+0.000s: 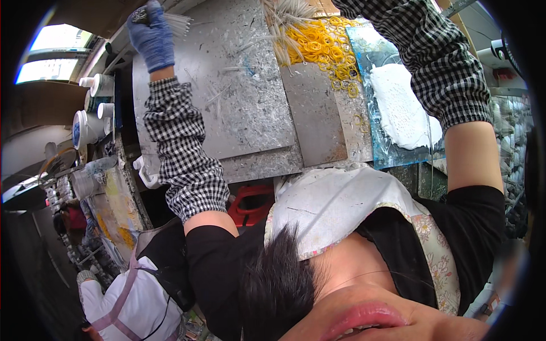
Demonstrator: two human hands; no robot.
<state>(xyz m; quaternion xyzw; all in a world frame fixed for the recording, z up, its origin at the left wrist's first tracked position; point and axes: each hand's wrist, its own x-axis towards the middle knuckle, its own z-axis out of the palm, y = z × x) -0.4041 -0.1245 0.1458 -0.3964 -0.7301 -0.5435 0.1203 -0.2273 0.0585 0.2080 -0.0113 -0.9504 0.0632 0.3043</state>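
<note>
My left hand (152, 38), in a blue knitted glove with dark, worn fingertips, is at the far left edge of the metal-topped table (227, 113). Its fingers look curled. A small fan of thin, whitish strips (178, 25) sticks out right beside it; whether the fingers grip these is hidden. My right arm, in a black-and-white checked sleeve (438, 57), reaches over the right side of the table, and its hand lies beyond the upper edge of the view. Below that arm, a thick white paste (401, 105) is spread on a blue-tinted sheet (384, 153).
Many yellow rings (321, 42) are heaped at the far middle, beside a bunch of pale thin strips (284, 17). A grey plate (314, 113) lies nearer. White tubs (85, 128) stand at left. A red stool (249, 204) is under the table. Another person (133, 301) works at lower left.
</note>
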